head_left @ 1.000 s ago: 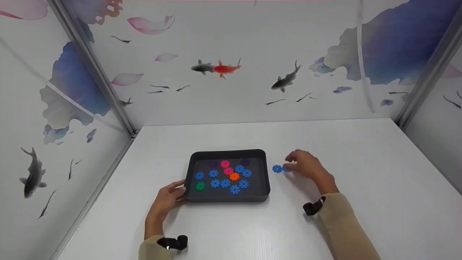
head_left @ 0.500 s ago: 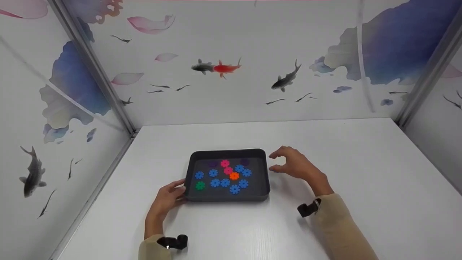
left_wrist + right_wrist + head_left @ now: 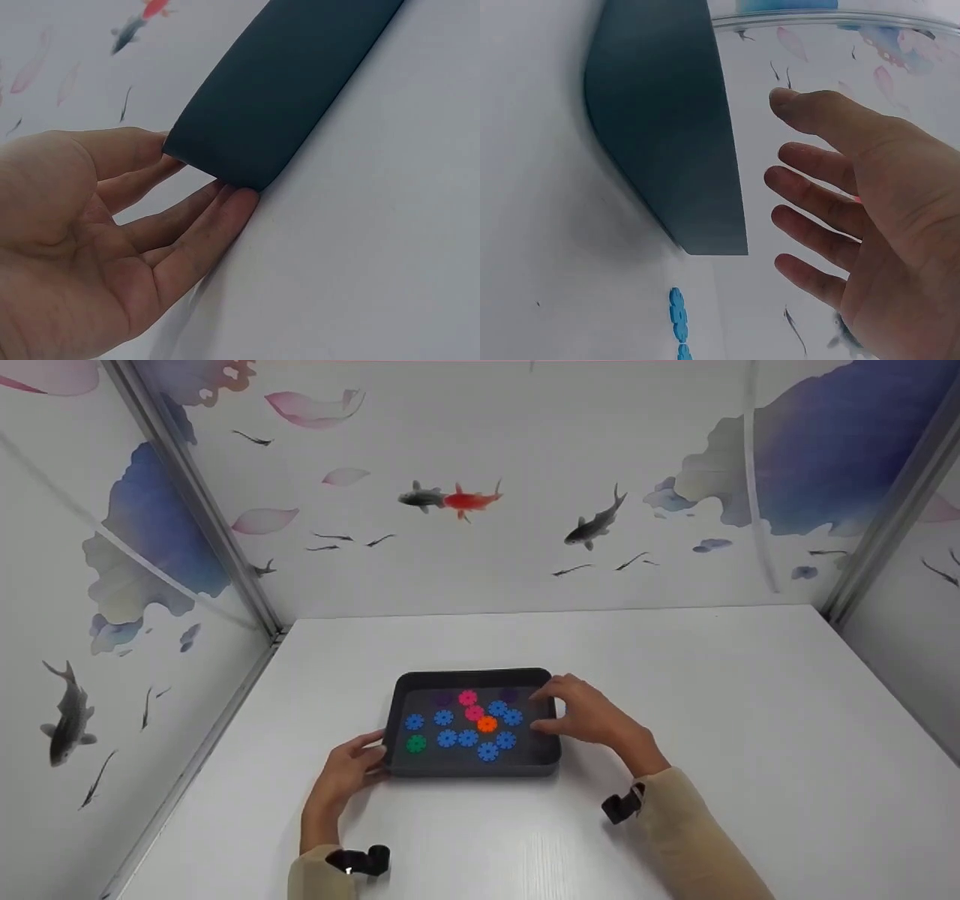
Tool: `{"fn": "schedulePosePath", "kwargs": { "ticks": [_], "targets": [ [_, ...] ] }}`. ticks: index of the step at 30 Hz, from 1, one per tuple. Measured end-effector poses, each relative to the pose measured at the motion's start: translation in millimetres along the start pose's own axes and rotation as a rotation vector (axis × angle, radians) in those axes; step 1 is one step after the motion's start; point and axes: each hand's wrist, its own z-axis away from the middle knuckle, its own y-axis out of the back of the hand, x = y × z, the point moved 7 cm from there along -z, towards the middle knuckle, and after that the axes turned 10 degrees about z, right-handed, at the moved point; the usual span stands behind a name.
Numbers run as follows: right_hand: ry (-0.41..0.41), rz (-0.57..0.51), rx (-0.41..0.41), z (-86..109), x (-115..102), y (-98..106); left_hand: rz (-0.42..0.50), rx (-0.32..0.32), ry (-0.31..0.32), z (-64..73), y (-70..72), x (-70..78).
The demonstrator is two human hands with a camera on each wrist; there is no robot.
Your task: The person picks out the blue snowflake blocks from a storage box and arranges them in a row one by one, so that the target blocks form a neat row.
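A dark grey tray [image 3: 472, 771] holds flat notched discs: several blue discs [image 3: 488, 751], a green disc [image 3: 416, 743], an orange disc [image 3: 487, 724], two pink discs [image 3: 474, 712] and dim purple ones [image 3: 510, 695]. At its left side my left hand [image 3: 349, 765] grips the wall; the left wrist view shows the thumb at the rim and fingertips at the bottom edge of the tray [image 3: 262, 90]. My right hand [image 3: 592, 716] hovers over the right rim, thumb and fingers apart, holding nothing. Blue discs [image 3: 678, 311] lie beside the tray in the right wrist view, hidden from the head view.
The tray stands on a white table [image 3: 675, 660]. White panels [image 3: 525, 570] printed with fish and petals enclose it at the back and both sides. Each wrist carries a small black camera [image 3: 622, 806].
My right hand has left the blue discs on the table and moved left, over the tray's right rim. My left hand and the tray have stayed put.
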Motion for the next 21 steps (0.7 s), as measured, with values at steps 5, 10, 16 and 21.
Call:
{"fn": "schedulePosePath", "kwargs": {
  "ticks": [5, 10, 16, 21],
  "targets": [
    [0.045, 0.030, -0.029, -4.4, -11, -11, 0.008, -0.007, -0.008, -1.0, -1.0, 1.0],
    [0.049, 0.070, -0.067, -10.4, -16, -21, 0.008, -0.013, 0.003, 0.1, -0.7, -2.1],
    [0.060, 0.087, -0.116, -19.0, -24, -30, 0.030, -0.004, 0.003, 0.3, 2.6, -1.8],
    [0.093, 0.111, -0.126, -23.0, -29, -40, 0.018, 0.006, 0.003, -0.2, 2.6, -1.4]
  ]
}}
